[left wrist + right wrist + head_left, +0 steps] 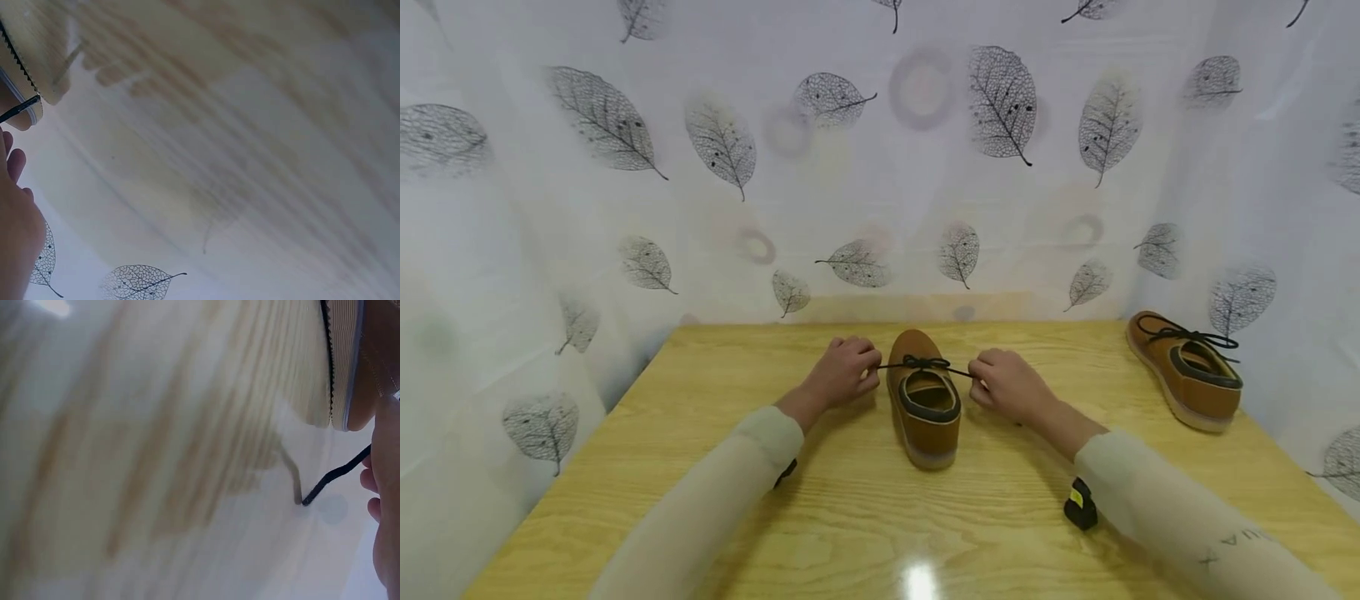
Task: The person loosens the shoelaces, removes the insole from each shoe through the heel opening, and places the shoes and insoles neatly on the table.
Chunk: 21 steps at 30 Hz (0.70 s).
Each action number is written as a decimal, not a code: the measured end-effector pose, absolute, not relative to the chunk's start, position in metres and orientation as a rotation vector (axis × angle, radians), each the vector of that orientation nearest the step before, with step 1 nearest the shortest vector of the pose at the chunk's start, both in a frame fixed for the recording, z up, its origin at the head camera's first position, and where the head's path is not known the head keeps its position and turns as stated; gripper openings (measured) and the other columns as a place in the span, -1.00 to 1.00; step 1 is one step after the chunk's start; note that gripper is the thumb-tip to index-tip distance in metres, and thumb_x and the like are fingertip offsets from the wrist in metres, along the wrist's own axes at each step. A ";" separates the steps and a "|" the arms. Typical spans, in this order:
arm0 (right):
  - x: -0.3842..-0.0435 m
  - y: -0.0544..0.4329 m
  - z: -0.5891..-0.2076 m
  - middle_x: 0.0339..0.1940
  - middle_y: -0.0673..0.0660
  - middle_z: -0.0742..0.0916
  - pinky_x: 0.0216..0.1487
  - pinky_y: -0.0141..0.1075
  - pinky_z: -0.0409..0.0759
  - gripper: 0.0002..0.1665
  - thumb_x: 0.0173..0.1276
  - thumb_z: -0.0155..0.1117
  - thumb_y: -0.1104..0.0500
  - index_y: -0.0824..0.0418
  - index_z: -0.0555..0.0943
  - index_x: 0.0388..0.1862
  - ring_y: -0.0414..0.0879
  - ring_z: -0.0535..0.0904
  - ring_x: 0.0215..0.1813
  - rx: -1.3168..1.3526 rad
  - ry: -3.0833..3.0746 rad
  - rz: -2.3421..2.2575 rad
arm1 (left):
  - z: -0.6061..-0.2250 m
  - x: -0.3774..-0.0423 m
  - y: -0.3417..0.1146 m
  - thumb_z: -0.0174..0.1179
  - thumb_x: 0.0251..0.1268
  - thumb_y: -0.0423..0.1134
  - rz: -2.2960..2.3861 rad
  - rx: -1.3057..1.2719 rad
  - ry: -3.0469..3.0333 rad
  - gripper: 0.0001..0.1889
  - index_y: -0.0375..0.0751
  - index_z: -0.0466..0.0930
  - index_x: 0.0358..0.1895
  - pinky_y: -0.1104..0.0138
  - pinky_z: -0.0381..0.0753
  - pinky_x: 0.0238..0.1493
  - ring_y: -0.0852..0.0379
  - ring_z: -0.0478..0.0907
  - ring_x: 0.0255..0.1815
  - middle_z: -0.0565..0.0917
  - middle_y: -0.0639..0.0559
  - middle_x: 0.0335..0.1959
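Note:
In the head view a brown shoe [922, 425] stands on the wooden table, toe pointing away, with a small black bow [925, 362] at its lacing. My left hand [847, 371], left of the shoe, pinches one side of the black shoelace [891, 365], which runs straight out from the bow. On the other side my right hand [1006, 383] pinches the lace there, also drawn out in a line. A loose lace end [325, 481] hangs below the right hand in the right wrist view. The left wrist view catches part of the left hand [19, 212] beside the shoe's sole.
A matching brown shoe [1187, 371] with a tied black bow stands at the table's far right. Behind the wooden table [850, 517] hangs a white curtain [880, 167] printed with leaves. A black wrist device [1081, 504] sits under the right sleeve.

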State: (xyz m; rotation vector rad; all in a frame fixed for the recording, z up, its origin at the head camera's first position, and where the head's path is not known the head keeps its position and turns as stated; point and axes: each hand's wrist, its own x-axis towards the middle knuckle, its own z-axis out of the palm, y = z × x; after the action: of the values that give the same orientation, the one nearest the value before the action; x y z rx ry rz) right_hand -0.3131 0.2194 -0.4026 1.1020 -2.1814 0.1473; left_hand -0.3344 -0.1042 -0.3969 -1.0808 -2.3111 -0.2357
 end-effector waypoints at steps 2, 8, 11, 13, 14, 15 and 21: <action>-0.312 0.221 -0.402 -0.55 0.02 0.48 -0.43 -0.18 0.36 -0.94 0.13 0.14 0.27 0.14 0.47 -0.49 -0.07 0.36 -0.50 1.090 -2.184 0.105 | -0.398 -0.334 -0.104 0.15 0.24 -0.32 -0.245 -1.080 -2.309 -0.95 -0.10 0.56 -0.36 0.06 0.44 -0.12 -0.03 0.58 -0.17 0.63 -0.02 -0.25; -0.314 0.223 -0.398 -0.47 0.07 0.55 -0.38 -0.15 0.40 -0.96 0.17 0.12 0.21 0.17 0.49 -0.41 0.00 0.48 -0.41 1.125 -2.129 -0.050 | -0.401 -0.334 -0.109 0.16 0.25 -0.31 -0.266 -1.062 -2.294 -0.93 -0.06 0.54 -0.38 0.08 0.40 -0.16 0.00 0.56 -0.22 0.61 0.01 -0.28; -0.314 0.226 -0.397 -0.47 0.08 0.55 -0.39 -0.17 0.36 -0.92 0.21 0.06 0.21 0.19 0.48 -0.42 0.00 0.45 -0.42 1.147 -2.060 -0.105 | -0.402 -0.334 -0.108 0.17 0.27 -0.31 -0.260 -1.074 -2.275 -0.92 -0.05 0.53 -0.38 0.10 0.39 -0.19 0.01 0.54 -0.25 0.60 0.02 -0.30; -0.315 0.227 -0.397 -0.47 0.09 0.55 -0.40 -0.18 0.36 -0.89 0.23 0.02 0.21 0.20 0.48 -0.43 0.00 0.43 -0.43 1.164 -2.032 -0.126 | -0.402 -0.335 -0.108 0.16 0.27 -0.30 -0.254 -1.082 -2.271 -0.93 -0.05 0.52 -0.38 0.11 0.39 -0.20 0.01 0.54 -0.25 0.59 0.02 -0.30; -0.315 0.227 -0.397 -0.47 0.09 0.55 -0.40 -0.18 0.37 -0.89 0.23 0.02 0.21 0.21 0.47 -0.43 -0.01 0.43 -0.43 1.175 -2.026 -0.126 | -0.401 -0.335 -0.108 0.16 0.26 -0.30 -0.253 -1.085 -2.272 -0.93 -0.06 0.52 -0.38 0.11 0.39 -0.20 0.00 0.54 -0.25 0.59 0.01 -0.31; -0.316 0.227 -0.397 -0.47 0.09 0.55 -0.40 -0.19 0.37 -0.90 0.23 0.02 0.22 0.21 0.47 -0.44 -0.01 0.42 -0.43 1.182 -2.025 -0.124 | -0.401 -0.335 -0.108 0.16 0.25 -0.31 -0.255 -1.087 -2.272 -0.93 -0.07 0.52 -0.39 0.11 0.39 -0.20 0.00 0.54 -0.25 0.59 0.01 -0.31; -0.318 0.227 -0.399 -0.46 0.09 0.52 -0.42 -0.20 0.34 -0.95 0.15 0.09 0.26 0.21 0.45 -0.47 -0.03 0.37 -0.44 1.188 -2.044 -0.077 | -0.401 -0.337 -0.113 0.20 0.16 -0.34 -0.213 -1.086 -2.260 -0.94 -0.11 0.53 -0.42 0.12 0.40 -0.25 -0.02 0.55 -0.27 0.60 -0.03 -0.32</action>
State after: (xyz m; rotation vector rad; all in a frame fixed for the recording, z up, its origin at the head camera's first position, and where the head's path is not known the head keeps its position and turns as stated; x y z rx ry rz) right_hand -0.3184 0.2266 -0.3986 1.1876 -2.0437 -0.0771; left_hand -0.3374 -0.1131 -0.4012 -1.0856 -2.2604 -0.2132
